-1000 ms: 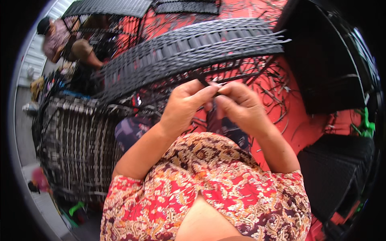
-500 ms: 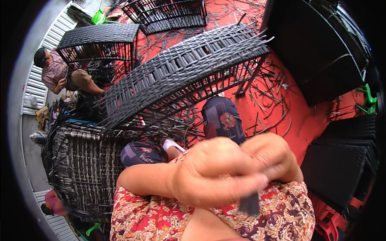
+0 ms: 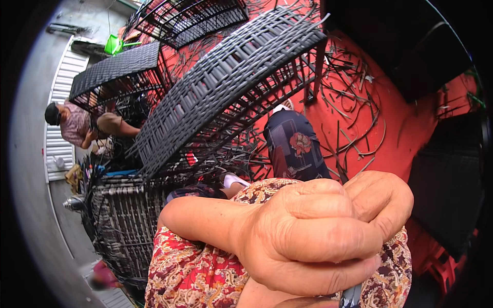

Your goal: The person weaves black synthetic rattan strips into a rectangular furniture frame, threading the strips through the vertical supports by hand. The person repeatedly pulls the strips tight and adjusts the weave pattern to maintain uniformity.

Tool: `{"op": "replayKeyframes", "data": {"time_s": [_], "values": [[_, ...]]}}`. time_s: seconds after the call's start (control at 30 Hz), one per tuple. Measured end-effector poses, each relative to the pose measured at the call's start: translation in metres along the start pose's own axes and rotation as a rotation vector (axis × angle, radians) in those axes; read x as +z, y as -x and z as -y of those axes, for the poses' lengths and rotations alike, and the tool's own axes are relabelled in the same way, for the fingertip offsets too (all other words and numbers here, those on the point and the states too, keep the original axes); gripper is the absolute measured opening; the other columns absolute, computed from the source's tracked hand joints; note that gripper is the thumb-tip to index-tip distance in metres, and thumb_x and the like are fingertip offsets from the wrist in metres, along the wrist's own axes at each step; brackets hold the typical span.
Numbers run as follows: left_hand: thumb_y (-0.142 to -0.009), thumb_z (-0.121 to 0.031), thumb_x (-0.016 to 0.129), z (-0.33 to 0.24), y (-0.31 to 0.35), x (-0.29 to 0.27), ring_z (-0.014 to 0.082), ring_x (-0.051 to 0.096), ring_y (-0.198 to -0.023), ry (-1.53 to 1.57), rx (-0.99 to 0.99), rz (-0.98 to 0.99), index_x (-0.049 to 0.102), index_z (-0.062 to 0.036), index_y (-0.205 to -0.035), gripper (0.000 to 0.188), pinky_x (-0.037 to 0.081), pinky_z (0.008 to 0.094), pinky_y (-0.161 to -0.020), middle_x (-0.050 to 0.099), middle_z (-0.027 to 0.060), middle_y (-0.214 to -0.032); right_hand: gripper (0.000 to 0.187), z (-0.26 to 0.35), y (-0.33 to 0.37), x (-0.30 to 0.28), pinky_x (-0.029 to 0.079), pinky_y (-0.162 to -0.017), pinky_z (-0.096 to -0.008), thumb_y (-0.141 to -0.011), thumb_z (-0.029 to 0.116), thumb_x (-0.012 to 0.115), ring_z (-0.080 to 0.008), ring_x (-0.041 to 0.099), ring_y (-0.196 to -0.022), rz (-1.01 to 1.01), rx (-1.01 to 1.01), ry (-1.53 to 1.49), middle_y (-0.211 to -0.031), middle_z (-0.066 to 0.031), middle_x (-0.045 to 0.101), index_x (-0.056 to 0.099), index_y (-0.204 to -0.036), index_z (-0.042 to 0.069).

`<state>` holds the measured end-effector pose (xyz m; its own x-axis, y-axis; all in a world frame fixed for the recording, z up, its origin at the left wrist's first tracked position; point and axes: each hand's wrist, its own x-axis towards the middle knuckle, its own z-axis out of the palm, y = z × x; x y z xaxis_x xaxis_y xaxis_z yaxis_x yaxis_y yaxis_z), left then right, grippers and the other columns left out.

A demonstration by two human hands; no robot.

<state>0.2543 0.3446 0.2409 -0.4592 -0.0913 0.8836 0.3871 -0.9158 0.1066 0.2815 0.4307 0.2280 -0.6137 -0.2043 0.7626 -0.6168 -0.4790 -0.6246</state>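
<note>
My left hand (image 3: 308,233) is closed, its fingers curled tight in front of the patterned red top (image 3: 200,272). From beneath its lower fingers pokes the end of a dark flat piece (image 3: 351,295), too little of it visible to name. Pressed up behind it is my right hand (image 3: 380,197), also closed, its fingers mostly hidden. What the right hand grips, if anything, does not show. Beyond my knees stands a long black woven furniture frame (image 3: 221,82), with loose strand ends along its far edge. Neither hand touches it.
A greyish woven panel (image 3: 128,231) stands at the left. A co-worker (image 3: 77,123) sits beside another black woven piece (image 3: 120,66). Cut strips (image 3: 354,108) litter the red floor (image 3: 395,138). Dark panels (image 3: 447,174) stand at right, near a red plastic stool (image 3: 444,269).
Both hands have moved right and slightly nearer, and the left fingers have curled in further. The dark piece shows lower and less now. The whole view has shifted and tilted.
</note>
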Motion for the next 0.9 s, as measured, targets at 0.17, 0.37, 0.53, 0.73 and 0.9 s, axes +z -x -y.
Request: {"op": "replayKeyframes", "data": {"time_s": [0.17,0.37,0.53,0.73,0.9], "values": [[-0.093,-0.046,0.002,0.046,0.008,0.023,0.0151,0.036,-0.039,0.254,0.031,-0.025,0.056,0.0104,-0.05,0.089,0.026,0.0249,-0.034,0.048,0.0222,-0.052,0.01,0.015,0.024,-0.018,0.045,-0.045,-0.0323,-0.074,0.001,0.062,-0.025,0.058,-0.055,-0.179,-0.252,0.126,-0.071,-0.0158,0.059,0.062,-0.079,-0.007],[-0.078,-0.014,0.057,0.058,-0.003,-0.081,0.0196,0.052,-0.059,-0.362,-0.343,0.562,0.065,-0.0025,-0.082,0.015,0.041,0.0306,-0.049,0.059,0.0118,-0.081,0.02,0.01,0.04,-0.052,0.05,-0.06,-0.0333,-0.078,0.007,0.065,-0.0285,0.062,-0.072,0.037,0.128,-0.1,-0.085,-0.0177,0.062,0.062,-0.092,-0.007],[-0.082,-0.016,0.061,0.139,-0.016,-0.193,0.0326,0.05,-0.11,-1.334,-0.474,1.029,0.056,-0.0004,-0.112,0.034,0.039,0.0367,-0.093,0.053,0.0152,-0.118,0.039,-0.025,0.091,-0.103,0.049,-0.07,-0.032,-0.085,0.031,0.057,-0.0222,0.063,-0.075,-0.491,0.542,-0.027,-0.082,-0.0157,0.064,0.061,-0.089,-0.007],[-0.088,-0.057,0.03,0.187,0.017,-0.258,0.0257,0.013,-0.137,-1.764,-0.974,1.131,0.029,-0.007,-0.138,0.071,0.007,0.0452,-0.109,0.019,0.0143,-0.146,0.016,-0.083,0.123,-0.23,0.047,-0.075,-0.026,-0.091,0.015,0.049,-0.0122,0.058,-0.081,-1.008,0.393,0.114,-0.087,-0.0038,0.061,0.059,-0.096,0.003],[-0.091,-0.052,0.031,0.189,0.023,-0.256,0.0254,0.014,-0.137,-1.744,-0.92,1.128,0.03,-0.0074,-0.138,0.065,0.008,0.0421,-0.109,0.02,0.0144,-0.146,0.023,-0.123,0.09,-0.311,0.041,-0.087,-0.0265,-0.091,0.017,0.049,-0.0121,0.056,-0.094,-0.944,0.463,0.423,-0.098,-0.0047,0.062,0.061,-0.103,0.002]]}}
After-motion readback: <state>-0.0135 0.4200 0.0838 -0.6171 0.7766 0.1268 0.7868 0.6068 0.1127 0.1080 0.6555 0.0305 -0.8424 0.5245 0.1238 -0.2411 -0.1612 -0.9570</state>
